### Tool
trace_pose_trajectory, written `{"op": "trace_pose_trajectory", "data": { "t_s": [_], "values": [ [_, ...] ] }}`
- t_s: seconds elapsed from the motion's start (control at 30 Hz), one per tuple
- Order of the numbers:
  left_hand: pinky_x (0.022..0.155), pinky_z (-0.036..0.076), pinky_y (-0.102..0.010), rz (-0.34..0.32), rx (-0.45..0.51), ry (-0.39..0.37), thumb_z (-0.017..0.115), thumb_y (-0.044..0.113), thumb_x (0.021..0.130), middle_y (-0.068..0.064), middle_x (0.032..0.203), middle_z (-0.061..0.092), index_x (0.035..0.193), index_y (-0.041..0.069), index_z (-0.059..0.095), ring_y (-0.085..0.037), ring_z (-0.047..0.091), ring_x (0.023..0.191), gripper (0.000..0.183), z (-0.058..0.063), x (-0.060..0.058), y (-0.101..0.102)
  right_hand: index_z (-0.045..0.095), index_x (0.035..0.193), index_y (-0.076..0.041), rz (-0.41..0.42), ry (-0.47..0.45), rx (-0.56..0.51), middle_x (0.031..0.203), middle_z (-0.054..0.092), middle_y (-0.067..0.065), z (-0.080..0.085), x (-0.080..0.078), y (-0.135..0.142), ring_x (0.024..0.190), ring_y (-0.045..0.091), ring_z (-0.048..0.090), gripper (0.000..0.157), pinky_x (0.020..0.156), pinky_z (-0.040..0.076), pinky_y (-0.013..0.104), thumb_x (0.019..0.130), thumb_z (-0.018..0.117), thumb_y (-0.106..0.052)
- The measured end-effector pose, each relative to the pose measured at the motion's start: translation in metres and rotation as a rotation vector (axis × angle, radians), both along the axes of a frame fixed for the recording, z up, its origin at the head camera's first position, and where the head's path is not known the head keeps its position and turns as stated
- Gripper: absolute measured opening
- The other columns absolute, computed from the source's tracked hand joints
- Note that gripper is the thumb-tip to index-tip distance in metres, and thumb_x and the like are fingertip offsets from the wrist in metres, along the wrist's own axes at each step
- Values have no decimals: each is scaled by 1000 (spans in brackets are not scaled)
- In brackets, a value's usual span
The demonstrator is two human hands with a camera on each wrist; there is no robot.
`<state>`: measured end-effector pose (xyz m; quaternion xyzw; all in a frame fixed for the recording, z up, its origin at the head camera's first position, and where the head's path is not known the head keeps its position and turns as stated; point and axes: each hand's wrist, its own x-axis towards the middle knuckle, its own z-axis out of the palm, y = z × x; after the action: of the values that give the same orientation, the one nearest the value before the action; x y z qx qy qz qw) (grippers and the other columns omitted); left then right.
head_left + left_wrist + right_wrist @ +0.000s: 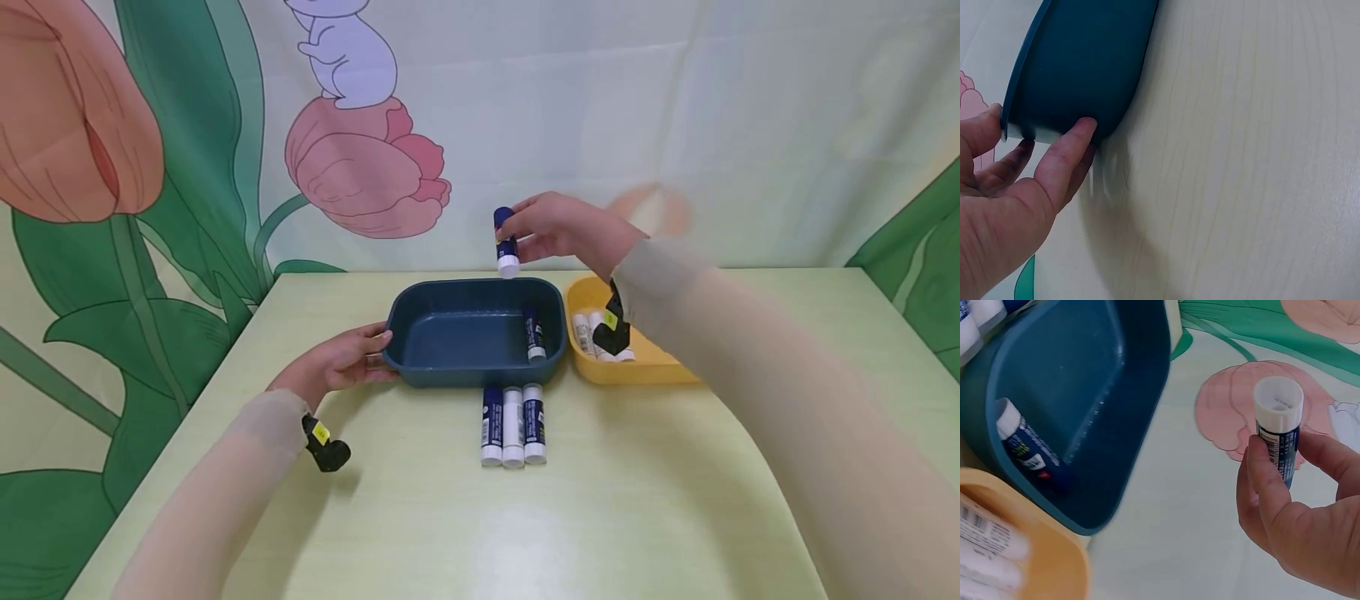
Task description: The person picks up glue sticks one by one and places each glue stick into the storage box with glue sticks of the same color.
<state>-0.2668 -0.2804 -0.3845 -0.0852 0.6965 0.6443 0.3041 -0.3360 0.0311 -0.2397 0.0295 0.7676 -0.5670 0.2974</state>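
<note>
My right hand (558,225) pinches a dark blue glue stick (504,242) between thumb and fingers, above the back edge of a dark blue bin (457,377). Its white end points downward. In the right wrist view the same glue stick (1280,419) shows its white end toward the camera. My left hand (345,357) holds the bin's left end, thumb at the rim and other fingers against the outer wall. One blue-and-white glue stick (534,333) lies inside that bin, along its right side.
Against the blue bin's right side stands a yellow bin (645,373) with several white sticks (583,335), partly covered by my right wrist. Three glue sticks (513,427) lie side by side in front of the blue bin. A printed curtain (562,100) hangs behind the table.
</note>
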Motion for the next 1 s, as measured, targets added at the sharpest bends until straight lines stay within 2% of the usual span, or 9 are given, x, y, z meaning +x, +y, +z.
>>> {"op": "trace_pose_trajectory", "data": {
  "t_s": [0.37,0.43,0.53,0.67,0.8,0.87,1.0],
  "values": [
    [83,64,-25,10,7,7,34,24,112,-12,140,43,166,14,6,-9,61,99,62,-5,-3,1,31,158,-11,-21,-58,26,154,47,18,-39,-3,-9,131,33,58,64,114,50,38,101,61,-7],
    [86,64,-27,9,8,8,34,24,112,-11,140,43,166,14,6,-9,61,100,62,-6,-3,0,33,157,-10,-20,-58,27,153,47,19,-46,-2,-11,128,33,58,63,114,50,39,101,61,-6],
    [98,60,-32,6,9,7,35,25,112,-12,141,43,166,14,6,-10,60,102,63,-6,-3,0,35,156,-8,-18,-64,29,152,48,21,-58,0,-12,124,32,58,61,114,50,40,101,61,-5],
    [113,47,-42,3,1,6,35,26,112,-14,147,41,166,14,5,-10,60,102,63,-6,-3,-1,35,156,-7,-9,-73,45,151,49,21,-73,2,-12,124,31,58,61,114,50,41,101,61,-5],
    [118,37,-47,3,-8,8,34,26,112,-17,152,37,166,15,5,-9,60,101,62,-6,-3,0,30,158,-6,0,-77,61,151,49,21,-87,3,-12,126,32,56,65,115,50,42,101,61,-4],
    [119,36,-48,4,-5,7,34,27,112,-18,153,36,166,15,5,-10,60,102,63,-5,-2,0,27,160,-5,6,-80,70,152,48,22,-93,3,-12,130,33,55,68,115,49,43,101,61,-4],
    [120,36,-48,-1,-4,10,35,27,112,-16,149,40,166,15,5,-9,61,102,63,-5,-2,-1,29,158,-3,9,-53,129,152,49,23,-102,4,-11,134,34,56,69,112,52,41,100,64,-5]
  ]
}}
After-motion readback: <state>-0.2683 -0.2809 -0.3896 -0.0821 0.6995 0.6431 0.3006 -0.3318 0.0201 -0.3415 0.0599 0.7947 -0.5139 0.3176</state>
